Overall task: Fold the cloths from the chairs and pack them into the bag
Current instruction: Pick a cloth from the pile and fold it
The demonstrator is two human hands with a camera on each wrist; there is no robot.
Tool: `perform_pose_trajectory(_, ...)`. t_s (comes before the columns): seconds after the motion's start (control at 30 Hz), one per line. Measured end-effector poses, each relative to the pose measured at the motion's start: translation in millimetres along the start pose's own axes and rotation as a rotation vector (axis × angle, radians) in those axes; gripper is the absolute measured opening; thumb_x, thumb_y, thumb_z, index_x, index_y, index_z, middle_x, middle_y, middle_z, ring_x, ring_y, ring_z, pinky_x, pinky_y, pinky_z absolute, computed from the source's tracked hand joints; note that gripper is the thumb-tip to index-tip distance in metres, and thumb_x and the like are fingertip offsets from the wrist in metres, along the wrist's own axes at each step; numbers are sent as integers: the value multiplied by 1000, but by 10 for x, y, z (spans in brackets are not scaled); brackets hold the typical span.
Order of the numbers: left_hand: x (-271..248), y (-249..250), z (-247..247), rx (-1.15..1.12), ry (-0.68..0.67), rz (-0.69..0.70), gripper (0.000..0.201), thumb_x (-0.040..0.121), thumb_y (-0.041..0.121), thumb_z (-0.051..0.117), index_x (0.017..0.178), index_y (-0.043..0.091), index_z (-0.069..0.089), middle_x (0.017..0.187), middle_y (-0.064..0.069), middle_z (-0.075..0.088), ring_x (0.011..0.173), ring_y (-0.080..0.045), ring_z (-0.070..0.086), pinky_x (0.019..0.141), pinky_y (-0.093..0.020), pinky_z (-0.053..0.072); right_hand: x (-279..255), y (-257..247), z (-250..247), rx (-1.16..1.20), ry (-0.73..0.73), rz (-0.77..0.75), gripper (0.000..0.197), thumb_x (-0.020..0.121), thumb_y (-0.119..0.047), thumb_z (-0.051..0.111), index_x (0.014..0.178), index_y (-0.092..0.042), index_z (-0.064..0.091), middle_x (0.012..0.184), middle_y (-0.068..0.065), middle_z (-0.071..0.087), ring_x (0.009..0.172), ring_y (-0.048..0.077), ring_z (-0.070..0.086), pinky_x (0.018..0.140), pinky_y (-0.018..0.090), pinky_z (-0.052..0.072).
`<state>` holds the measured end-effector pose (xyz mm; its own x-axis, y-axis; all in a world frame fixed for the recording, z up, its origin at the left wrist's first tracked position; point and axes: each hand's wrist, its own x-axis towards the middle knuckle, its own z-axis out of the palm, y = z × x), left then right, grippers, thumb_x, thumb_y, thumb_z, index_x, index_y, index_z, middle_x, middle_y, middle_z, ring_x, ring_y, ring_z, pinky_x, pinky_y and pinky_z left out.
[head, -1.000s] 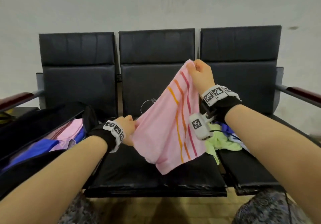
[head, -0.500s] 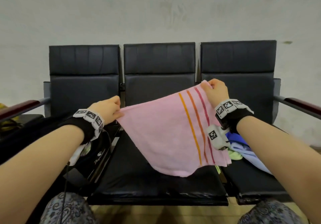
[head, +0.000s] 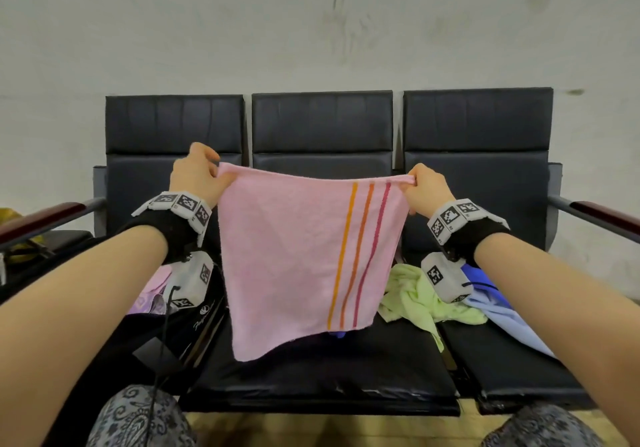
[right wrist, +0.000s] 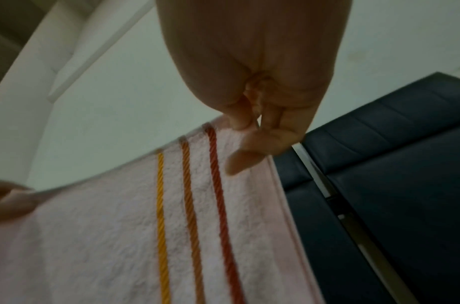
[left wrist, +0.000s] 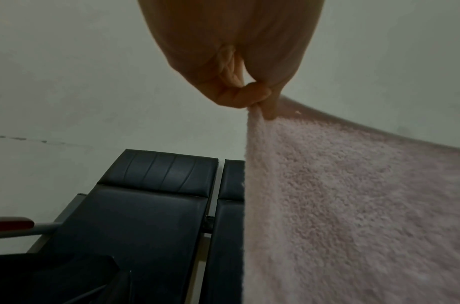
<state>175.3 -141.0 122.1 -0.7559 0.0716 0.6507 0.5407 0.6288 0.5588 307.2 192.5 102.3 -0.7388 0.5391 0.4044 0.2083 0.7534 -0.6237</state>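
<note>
A pink cloth (head: 287, 256) with orange and red stripes hangs spread out above the middle chair seat (head: 311, 377). My left hand (head: 199, 176) pinches its top left corner and my right hand (head: 424, 186) pinches its top right corner, so the top edge is stretched level. The left wrist view shows thumb and finger of my left hand (left wrist: 257, 102) closed on the pink cloth (left wrist: 353, 205). In the right wrist view my right hand (right wrist: 252, 131) grips the pink cloth (right wrist: 106, 236) near the red stripe. The black bag (head: 180, 335) lies open on the left chair.
A green cloth (head: 419, 297) and a light blue cloth (head: 509, 322) lie crumpled on the right chair, with a darker blue one behind my right wrist. Pink and purple fabric (head: 152, 294) sits inside the bag. Armrests (head: 595, 218) stick out at both ends of the bench.
My left hand rose from seat level to the height of my right hand, and both moved apart. The cloth went from a slanted drape to hanging flat and spread.
</note>
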Motion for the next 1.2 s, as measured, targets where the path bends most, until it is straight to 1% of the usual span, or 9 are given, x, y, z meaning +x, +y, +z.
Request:
perform_pose_trajectory(0.13, 57, -42, 56, 89, -74, -85, 24, 90, 25, 59, 75, 6, 57, 64, -9, 57, 56, -23, 59, 57, -29, 44, -32, -83, 32, 242, -48, 89, 11, 96, -14, 43, 95, -10, 33, 85, 9, 46, 64, 32, 60, 37, 27, 50)
perform_pose_trajectory(0.2, 41, -62, 117, -63, -101, -161, 23, 94, 23, 54, 76, 9, 49, 66, -8, 57, 42, -13, 59, 46, -22, 45, -28, -105, 87, 369, -73, 76, 20, 88, -18, 53, 91, -17, 33, 85, 12, 47, 80, 41, 64, 60, 45, 59)
perform_pose_trajectory(0.3, 2, -106, 256, -55, -95, -186, 25, 95, 24, 51, 77, 10, 39, 77, -10, 47, 72, -26, 50, 66, -32, 40, 71, 43, 255, 510, -80, 62, 15, 84, -22, 49, 82, -26, 34, 102, 24, 52, 97, 46, 62, 80, 60, 53)
perform_pose_trajectory(0.53, -42, -111, 601, -256, -52, -154, 18, 100, 27, 38, 92, 11, 40, 86, -12, 49, 78, -23, 45, 69, -30, 33, 88, 99, 439, 642, 177, -1, 12, 89, -5, 42, 98, -11, 46, 82, -8, 55, 79, 13, 52, 69, 29, 42)
perform_pose_trajectory(0.73, -116, -179, 649, -372, 38, -154, 21, 99, 30, 39, 100, 17, 55, 83, 1, 54, 76, -16, 49, 69, -26, 36, -101, 259, 475, 607, 204, -31, 17, 92, -18, 45, 79, -27, 40, 78, -3, 51, 74, 13, 54, 69, 36, 51)
perform_pose_trajectory(0.83, -207, -333, 705, -335, -5, -173, 17, 98, 21, 40, 92, 10, 51, 77, -2, 50, 68, -15, 45, 65, -27, 35, -359, 428, 575, 466, 118, -26, 12, 96, -13, 41, 84, -16, 40, 71, -2, 46, 63, 9, 44, 57, 19, 40)
perform_pose_trajectory(0.97, -413, -688, 830, -363, -369, -273, 19, 97, 15, 46, 89, 5, 60, 83, -12, 55, 80, -23, 48, 72, -32, 39, -648, 835, 803, 433, -23, 114, 21, 93, -9, 44, 73, -16, 40, 69, 1, 41, 66, 14, 39, 60, 27, 32)
perform_pose_trajectory(1.1, -792, -966, 926, -269, -966, -478, 19, 97, 9, 49, 81, 8, 60, 77, -10, 59, 73, -22, 56, 64, -30, 48, -953, 1186, 1028, 362, -352, 331, 30, 95, -15, 51, 124, -6, 54, 121, 17, 54, 116, 32, 51, 99, 46, 41)
perform_pose_trajectory(1.2, -1050, -1180, 1003, -94, -1338, -640, 10, 86, 20, 67, 86, 10, 65, 69, -7, 60, 57, -18, 58, 55, -24, 51, -1155, 1402, 1216, 288, -605, 370, 1, 90, -12, 57, 89, -12, 58, 94, 10, 56, 92, 26, 57, 89, 45, 46)
